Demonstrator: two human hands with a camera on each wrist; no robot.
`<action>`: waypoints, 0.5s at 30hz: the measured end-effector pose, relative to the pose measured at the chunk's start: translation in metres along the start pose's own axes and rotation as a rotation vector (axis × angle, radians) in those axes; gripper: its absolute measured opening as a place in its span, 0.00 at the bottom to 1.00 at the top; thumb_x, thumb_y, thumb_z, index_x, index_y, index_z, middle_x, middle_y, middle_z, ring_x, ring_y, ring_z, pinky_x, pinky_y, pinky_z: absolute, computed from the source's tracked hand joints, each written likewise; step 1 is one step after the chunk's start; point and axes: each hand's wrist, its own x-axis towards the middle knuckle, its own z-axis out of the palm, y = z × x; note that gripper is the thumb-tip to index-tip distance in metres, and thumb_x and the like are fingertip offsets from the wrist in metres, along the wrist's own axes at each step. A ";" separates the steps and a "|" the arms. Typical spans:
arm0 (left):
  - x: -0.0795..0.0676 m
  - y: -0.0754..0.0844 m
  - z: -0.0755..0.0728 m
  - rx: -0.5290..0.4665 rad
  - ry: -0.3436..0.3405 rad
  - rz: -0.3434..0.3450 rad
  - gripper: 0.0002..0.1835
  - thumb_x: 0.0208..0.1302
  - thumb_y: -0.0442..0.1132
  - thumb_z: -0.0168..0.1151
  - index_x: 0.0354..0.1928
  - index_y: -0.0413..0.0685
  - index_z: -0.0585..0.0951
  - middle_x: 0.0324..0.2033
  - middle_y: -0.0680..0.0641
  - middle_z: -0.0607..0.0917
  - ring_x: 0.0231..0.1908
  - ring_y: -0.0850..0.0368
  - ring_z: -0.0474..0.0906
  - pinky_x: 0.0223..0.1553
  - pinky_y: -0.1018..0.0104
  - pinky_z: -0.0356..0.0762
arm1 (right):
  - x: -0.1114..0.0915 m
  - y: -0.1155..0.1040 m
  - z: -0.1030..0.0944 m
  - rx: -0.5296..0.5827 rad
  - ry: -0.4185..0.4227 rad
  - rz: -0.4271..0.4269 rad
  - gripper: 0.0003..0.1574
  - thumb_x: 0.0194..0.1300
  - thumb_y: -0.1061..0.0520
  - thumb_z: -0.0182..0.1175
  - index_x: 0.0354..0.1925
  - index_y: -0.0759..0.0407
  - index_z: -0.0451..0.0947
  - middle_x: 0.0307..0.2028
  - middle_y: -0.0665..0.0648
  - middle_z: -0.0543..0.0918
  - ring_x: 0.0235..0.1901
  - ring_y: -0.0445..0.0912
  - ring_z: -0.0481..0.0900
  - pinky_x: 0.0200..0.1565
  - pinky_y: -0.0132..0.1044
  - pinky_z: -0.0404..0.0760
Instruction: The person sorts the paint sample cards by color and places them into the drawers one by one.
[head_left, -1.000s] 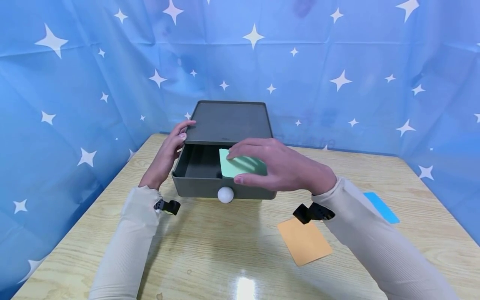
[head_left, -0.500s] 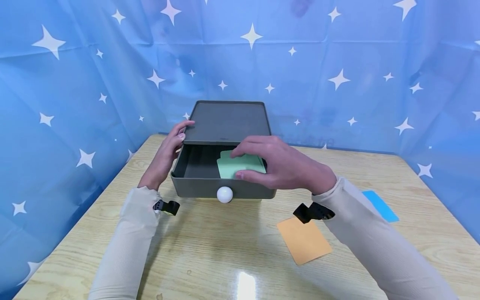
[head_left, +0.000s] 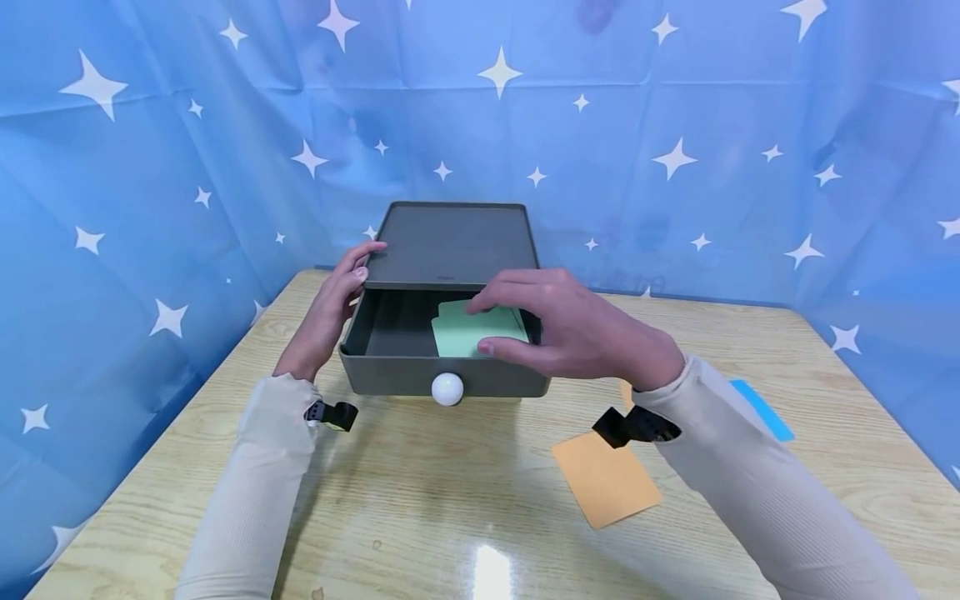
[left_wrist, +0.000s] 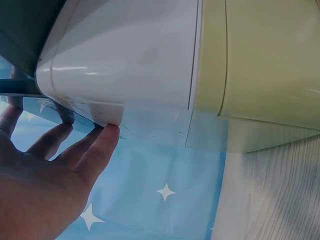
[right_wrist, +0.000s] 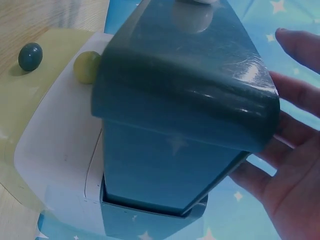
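A dark grey drawer [head_left: 390, 375] with a round white knob [head_left: 447, 389] stands pulled out from the top of a drawer cabinet [head_left: 457, 237]. Inside its right half lie pale green cards [head_left: 457, 335], one edge staggered behind another. Just over the cards hovers my right hand [head_left: 573, 325], fingers and thumb spread apart and loosely bent. In the right wrist view the drawer hides some fingertips of that hand [right_wrist: 290, 165]. My left hand [head_left: 326, 304] rests against the cabinet's left side, and in the left wrist view its outstretched fingers [left_wrist: 97, 152] touch the casing.
Orange paper [head_left: 606, 482] lies on the wooden table [head_left: 420, 483] front right, with a blue piece [head_left: 763, 410] farther right. Below the grey drawer are white [right_wrist: 60, 145] and yellow [left_wrist: 270, 60] tiers with round knobs. A starry blue curtain [head_left: 600, 208] hangs behind.
The green cards have settled lower in the drawer and now show a staggered edge. My right hand has drawn slightly right, off them. The left hand keeps its place.
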 end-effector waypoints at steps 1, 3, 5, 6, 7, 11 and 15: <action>0.000 0.000 0.000 0.001 0.000 0.001 0.26 0.77 0.55 0.37 0.75 0.69 0.62 0.78 0.52 0.56 0.77 0.44 0.54 0.72 0.32 0.49 | -0.001 0.000 0.000 0.001 0.004 -0.002 0.20 0.65 0.51 0.67 0.54 0.55 0.82 0.50 0.51 0.86 0.45 0.42 0.84 0.48 0.44 0.81; 0.000 0.000 0.000 0.001 -0.001 0.004 0.26 0.77 0.55 0.37 0.75 0.69 0.62 0.78 0.52 0.56 0.76 0.44 0.54 0.72 0.32 0.49 | -0.002 0.000 -0.001 0.005 0.012 -0.010 0.20 0.65 0.52 0.67 0.53 0.55 0.82 0.49 0.51 0.86 0.44 0.42 0.84 0.46 0.44 0.81; 0.000 0.000 0.001 0.000 -0.002 0.005 0.26 0.77 0.55 0.37 0.75 0.69 0.62 0.78 0.52 0.56 0.77 0.45 0.53 0.73 0.32 0.49 | -0.003 0.000 -0.002 0.007 0.018 -0.011 0.19 0.65 0.52 0.67 0.53 0.55 0.82 0.49 0.51 0.86 0.44 0.42 0.83 0.45 0.43 0.80; 0.000 0.000 0.001 0.000 -0.002 0.006 0.26 0.77 0.55 0.37 0.75 0.69 0.62 0.78 0.52 0.55 0.77 0.45 0.53 0.73 0.32 0.49 | -0.004 0.001 -0.002 0.007 0.020 -0.011 0.19 0.65 0.53 0.67 0.53 0.55 0.82 0.49 0.51 0.86 0.43 0.42 0.83 0.45 0.43 0.80; 0.000 0.000 0.001 0.000 -0.001 0.006 0.26 0.77 0.55 0.37 0.75 0.69 0.62 0.78 0.52 0.56 0.77 0.45 0.53 0.73 0.32 0.49 | -0.004 0.001 -0.002 0.004 0.023 -0.013 0.19 0.65 0.53 0.67 0.53 0.55 0.82 0.49 0.51 0.86 0.44 0.42 0.83 0.45 0.43 0.80; 0.000 0.000 0.001 0.001 0.002 0.006 0.26 0.77 0.55 0.36 0.75 0.69 0.62 0.78 0.52 0.56 0.77 0.45 0.53 0.73 0.32 0.49 | -0.006 0.001 -0.002 -0.005 0.032 -0.016 0.19 0.64 0.54 0.67 0.53 0.55 0.82 0.48 0.50 0.86 0.43 0.41 0.83 0.43 0.43 0.79; 0.000 0.001 0.001 -0.002 0.003 0.003 0.27 0.77 0.55 0.37 0.75 0.69 0.62 0.78 0.52 0.56 0.77 0.45 0.53 0.73 0.33 0.49 | -0.008 -0.001 -0.003 -0.013 0.038 -0.023 0.19 0.64 0.53 0.67 0.53 0.54 0.82 0.48 0.50 0.86 0.42 0.41 0.83 0.42 0.40 0.78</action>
